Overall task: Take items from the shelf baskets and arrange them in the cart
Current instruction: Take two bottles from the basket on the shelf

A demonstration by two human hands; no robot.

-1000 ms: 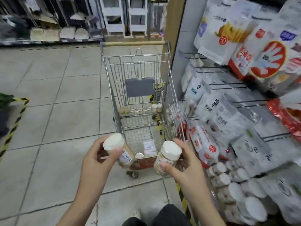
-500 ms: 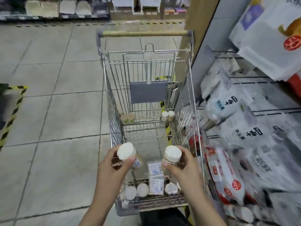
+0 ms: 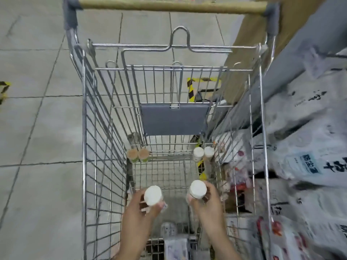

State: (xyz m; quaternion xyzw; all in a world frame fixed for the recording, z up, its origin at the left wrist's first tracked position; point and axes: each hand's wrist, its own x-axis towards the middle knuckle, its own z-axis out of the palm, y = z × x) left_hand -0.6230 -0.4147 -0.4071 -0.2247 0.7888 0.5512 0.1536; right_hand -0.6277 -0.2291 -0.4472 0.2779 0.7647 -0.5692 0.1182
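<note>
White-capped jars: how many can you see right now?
4. One white-capped jar in the left hand, one in the right hand, and two standing at the cart's far right corner. The hands may hide others below.

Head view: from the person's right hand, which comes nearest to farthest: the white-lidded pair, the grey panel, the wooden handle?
From the right hand:
1. White-lidded pair, cart floor, far right corner.
2. Grey panel, hanging on the far wall.
3. Wooden handle, at the cart's far end.

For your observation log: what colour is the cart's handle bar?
Tan, with grey end caps, on the cart handle; head view.
</note>
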